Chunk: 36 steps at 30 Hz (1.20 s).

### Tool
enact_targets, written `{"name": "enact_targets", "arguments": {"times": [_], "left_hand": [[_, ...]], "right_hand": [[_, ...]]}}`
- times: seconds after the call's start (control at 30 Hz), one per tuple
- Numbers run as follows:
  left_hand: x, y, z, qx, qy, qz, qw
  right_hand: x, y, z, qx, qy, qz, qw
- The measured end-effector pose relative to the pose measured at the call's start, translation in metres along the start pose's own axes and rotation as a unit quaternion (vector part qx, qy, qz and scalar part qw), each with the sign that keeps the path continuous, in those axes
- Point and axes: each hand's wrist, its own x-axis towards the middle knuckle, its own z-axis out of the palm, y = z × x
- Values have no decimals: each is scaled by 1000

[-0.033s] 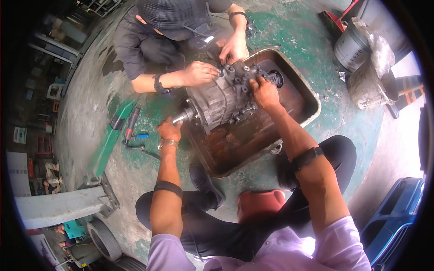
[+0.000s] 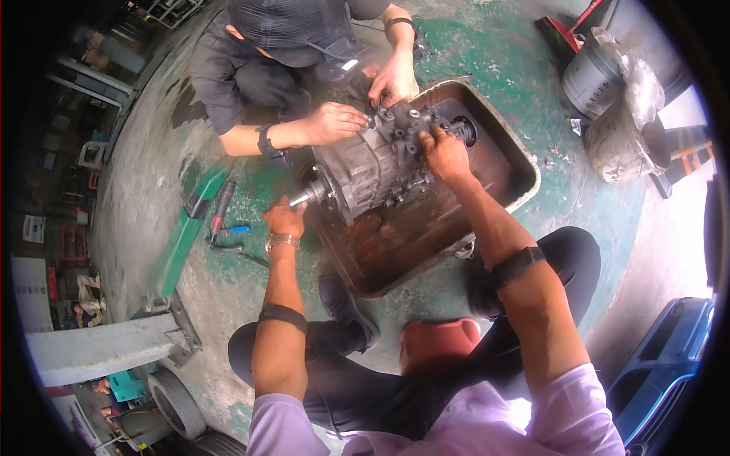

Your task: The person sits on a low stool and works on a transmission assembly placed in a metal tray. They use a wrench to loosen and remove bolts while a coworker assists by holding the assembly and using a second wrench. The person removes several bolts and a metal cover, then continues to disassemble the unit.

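A grey metal gearbox [image 2: 369, 171] lies on its side across a rusty rectangular drain pan [image 2: 414, 258]. Its bare shaft [image 2: 301, 200] juts out past the pan's left rim. Around the end of that shaft are the fingers of my left hand [image 2: 284, 218], closed on it. My right hand [image 2: 447, 156] grips the casing near its right end, fingers curled over the top. Across from me, a co-worker in a dark cap [image 2: 285, 30] has one hand [image 2: 337, 121] at the casing's far side and another hand [image 2: 394, 82] by the pan's far rim; their fingertips are partly hidden.
Left of the pan lie a green lift arm [image 2: 190, 228], a red-and-black power tool [image 2: 222, 204], a blue-handled tool [image 2: 239, 229] and a ratchet [image 2: 243, 252]. A red stool [image 2: 437, 346] stands between my legs. Buckets [image 2: 620, 148] stand at right, and a tyre [image 2: 176, 403] lies lower left.
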Motion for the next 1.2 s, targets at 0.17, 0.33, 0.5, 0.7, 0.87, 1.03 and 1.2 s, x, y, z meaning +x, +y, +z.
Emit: {"name": "enact_targets", "arguments": {"times": [0.17, 0.33, 0.5, 0.7, 0.87, 1.03, 1.2], "left_hand": [[1, -1, -3, 25, 0, 38, 999], [-1, 4, -8, -10, -9, 4, 1000], [-2, 3, -12, 13, 9, 40, 999], [-2, 2, -10, 1, 6, 44, 999], [-2, 2, -8, -11, 30, 50, 998], [0, 7, -13, -6, -53, -11, 999], [0, 4, -8, -10, -36, -7, 999]], "right_hand": [[2, 1, 2, 2, 1, 5, 1000], [2, 1, 2, -10, 22, -11, 1000], [3, 1, 3, -11, 22, -3, 1000], [6, 0, 1, 6, -30, 35, 999], [4, -1, -2, 7, -33, 27, 999], [2, -4, -4, 11, -32, 24, 999], [1, -4, -4, 4, -29, 19, 999]]}}
